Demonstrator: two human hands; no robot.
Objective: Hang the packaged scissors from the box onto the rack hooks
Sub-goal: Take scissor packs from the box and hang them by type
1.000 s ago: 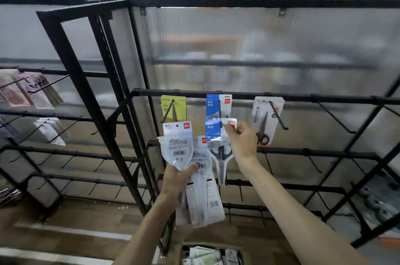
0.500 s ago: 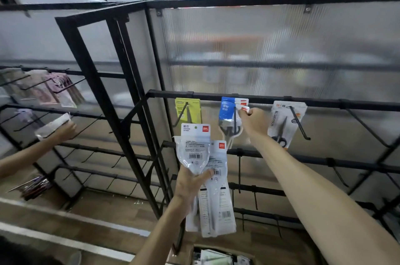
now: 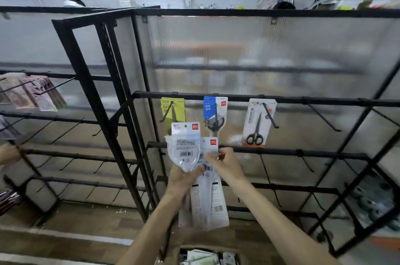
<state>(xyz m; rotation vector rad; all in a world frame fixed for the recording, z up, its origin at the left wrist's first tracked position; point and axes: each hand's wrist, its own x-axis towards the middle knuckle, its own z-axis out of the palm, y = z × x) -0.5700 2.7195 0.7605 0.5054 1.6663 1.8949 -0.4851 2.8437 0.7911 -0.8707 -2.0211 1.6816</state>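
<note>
My left hand (image 3: 184, 180) grips a fanned bundle of white scissors packages (image 3: 184, 147), held up in front of the black rack (image 3: 238, 99). My right hand (image 3: 225, 164) touches the upper part of the rear package (image 3: 208, 145) in that bundle, fingers curled at its edge. On the top rail's hooks hang a yellow-green pack (image 3: 173, 111), a blue-and-white scissors pack (image 3: 214, 113) and a white pack with black scissors (image 3: 258, 122). The cardboard box (image 3: 207, 256) with more packs sits at the bottom edge.
Bare hooks (image 3: 324, 117) jut from the rails to the right and below. A second black rack (image 3: 65, 117) at left carries pink packs (image 3: 32, 93). Another person's hand (image 3: 8, 152) shows at the left edge. Wooden floor lies below.
My right hand has left the blue-and-white pack hanging on the middle hook and dropped to the bundle in my left hand. The view has shifted slightly.
</note>
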